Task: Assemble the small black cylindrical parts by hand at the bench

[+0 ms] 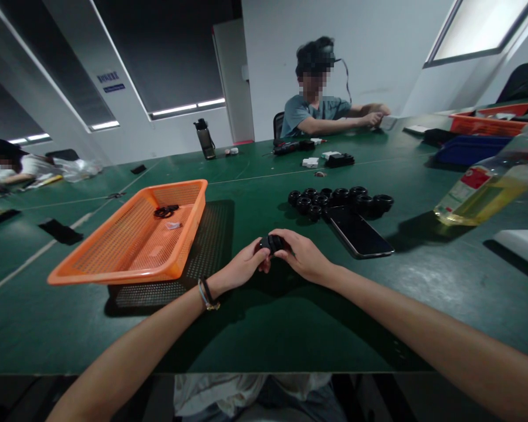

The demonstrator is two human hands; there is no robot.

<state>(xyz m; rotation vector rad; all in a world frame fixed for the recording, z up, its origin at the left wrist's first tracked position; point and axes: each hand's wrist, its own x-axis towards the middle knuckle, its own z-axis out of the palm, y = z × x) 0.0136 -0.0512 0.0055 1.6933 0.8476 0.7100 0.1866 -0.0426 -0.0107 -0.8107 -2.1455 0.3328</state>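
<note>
Both my hands meet above the green table (255, 328), closed around one small black round part (271, 244). My left hand (246, 264) grips its left side, thumb on the near face. From the right, my right hand (303, 253) pinches the same part with its fingertips. The fingers cover much of it, so its exact kind does not show. A group of similar black round parts (319, 200) stands beyond my right hand. Beside them lies a dark-screened phone (358, 231).
An orange mesh basket (185, 258) with black rings (166, 211) inside stands at left. A tilted-looking bottle of yellow liquid (470, 193) is at right, near a blue bin (470, 150). Across the table sits a person (319, 114); a dark drink bottle (205, 139) stands farther back.
</note>
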